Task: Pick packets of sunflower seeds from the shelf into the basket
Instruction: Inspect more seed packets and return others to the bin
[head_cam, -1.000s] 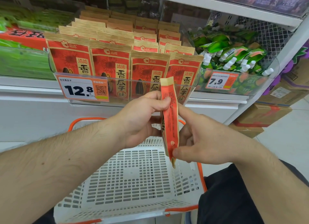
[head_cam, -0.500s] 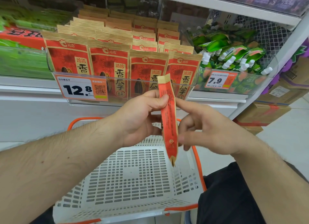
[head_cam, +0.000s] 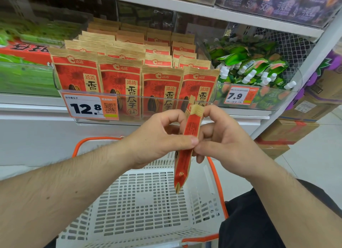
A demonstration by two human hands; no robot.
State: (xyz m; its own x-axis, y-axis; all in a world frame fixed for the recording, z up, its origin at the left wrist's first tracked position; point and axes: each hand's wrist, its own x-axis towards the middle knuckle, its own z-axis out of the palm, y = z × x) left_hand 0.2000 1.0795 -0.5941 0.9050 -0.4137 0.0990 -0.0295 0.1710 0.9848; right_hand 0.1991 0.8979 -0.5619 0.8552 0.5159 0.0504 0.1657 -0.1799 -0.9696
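A red and tan packet of sunflower seeds [head_cam: 187, 155] hangs edge-on, upright, above the white basket [head_cam: 140, 209]. My left hand [head_cam: 157, 140] pinches its left side at mid-height. My right hand [head_cam: 222, 136] holds it from the right, fingers curled at its top and middle. Nothing lies in the basket, whose orange handle rises behind my hands. Rows of the same red packets [head_cam: 120, 81] stand in a clear tray on the shelf just above and behind my hands.
A 12.8 price tag [head_cam: 90, 107] hangs on the tray front. Green spouted pouches [head_cam: 249, 66] fill the bin to the right, over a 7.9 tag. Green packs lie at the left. Cardboard boxes [head_cam: 288, 135] sit on the floor at right.
The packet has sunk a little toward the basket. My right hand, which had loosened half a second ago, has closed back onto the packet.
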